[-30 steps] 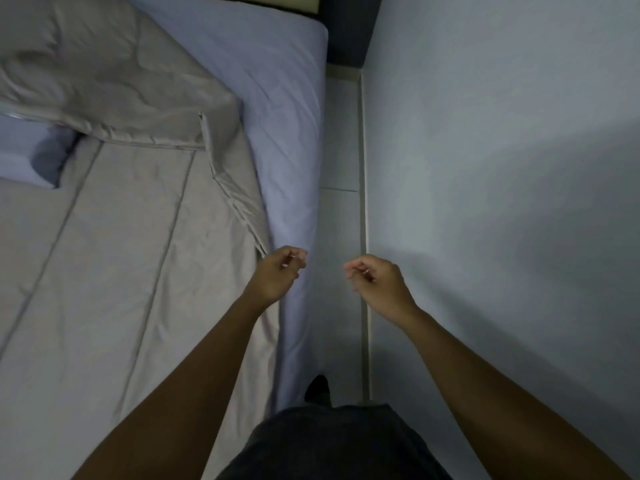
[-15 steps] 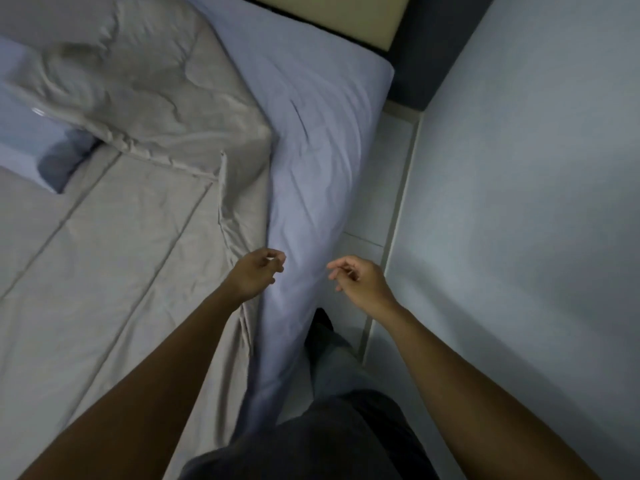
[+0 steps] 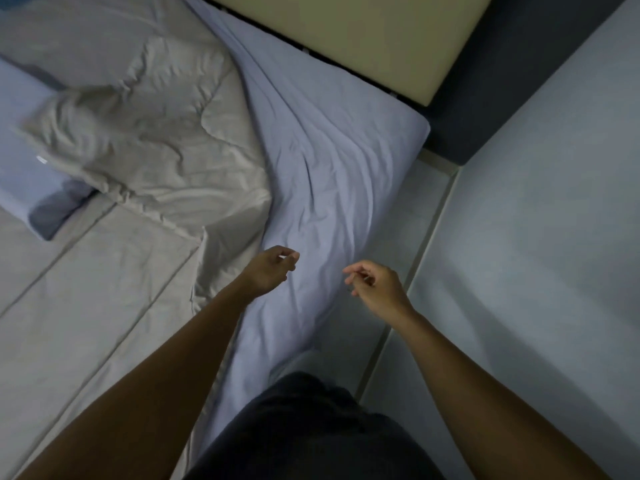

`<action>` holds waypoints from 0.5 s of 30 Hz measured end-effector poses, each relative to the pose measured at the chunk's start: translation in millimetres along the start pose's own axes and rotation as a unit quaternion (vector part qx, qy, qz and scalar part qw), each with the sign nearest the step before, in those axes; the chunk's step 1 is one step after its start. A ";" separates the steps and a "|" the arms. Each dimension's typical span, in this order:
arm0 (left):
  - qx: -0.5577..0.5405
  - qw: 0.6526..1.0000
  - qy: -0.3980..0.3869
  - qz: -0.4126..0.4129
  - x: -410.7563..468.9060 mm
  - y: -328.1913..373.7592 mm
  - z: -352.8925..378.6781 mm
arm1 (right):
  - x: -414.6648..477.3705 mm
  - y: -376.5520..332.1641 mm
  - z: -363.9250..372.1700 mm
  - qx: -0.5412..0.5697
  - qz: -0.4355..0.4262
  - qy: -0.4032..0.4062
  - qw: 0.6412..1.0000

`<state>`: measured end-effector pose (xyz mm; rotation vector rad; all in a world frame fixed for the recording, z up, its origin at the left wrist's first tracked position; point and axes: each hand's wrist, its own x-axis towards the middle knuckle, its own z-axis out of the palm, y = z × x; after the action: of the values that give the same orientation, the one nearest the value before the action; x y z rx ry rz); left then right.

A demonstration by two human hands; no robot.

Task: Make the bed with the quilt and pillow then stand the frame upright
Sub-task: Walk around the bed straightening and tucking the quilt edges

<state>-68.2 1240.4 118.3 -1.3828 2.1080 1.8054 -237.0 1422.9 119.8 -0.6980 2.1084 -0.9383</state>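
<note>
A grey quilt (image 3: 104,271) covers the left of the bed, its top part folded back into a crumpled heap (image 3: 145,133). The light blue sheet (image 3: 329,150) lies bare on the bed's right side. A blue pillow (image 3: 24,174) pokes out under the fold at the far left. My left hand (image 3: 270,271) hovers over the sheet just right of the quilt's edge, fingers loosely curled, holding nothing. My right hand (image 3: 375,289) hangs over the bed's right edge, fingers also curled and empty. No frame is in view.
A beige headboard (image 3: 363,39) runs along the top. A narrow strip of tiled floor (image 3: 391,271) separates the bed from a pale wall (image 3: 536,237) on the right. My dark shorts (image 3: 311,427) fill the bottom centre.
The view has swung up and left toward the headboard. Both hands have moved from the quilt's lower side edge toward the head of the bed, still empty.
</note>
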 end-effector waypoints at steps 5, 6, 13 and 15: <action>-0.007 1.000 0.002 -0.010 58.1 21.5 13.0 | 49.9 -1.0 -31.7 -0.006 -0.012 -0.010 1.000; -0.010 1.000 0.012 -0.010 73.8 25.8 15.1 | 63.0 -1.1 -38.4 -0.009 -0.016 -0.014 1.000; -0.095 0.989 0.101 -0.042 180.2 75.1 27.1 | 184.8 -9.4 -84.9 -0.033 -0.014 -0.055 0.998; -0.124 0.983 0.126 -0.054 201.5 91.0 25.0 | 217.8 -18.6 -97.5 -0.053 -0.014 -0.087 0.995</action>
<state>-259.0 1136.4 70.5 -1.8369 1.9148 1.9957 -440.0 1298.2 97.0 -0.8339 2.0093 -0.7565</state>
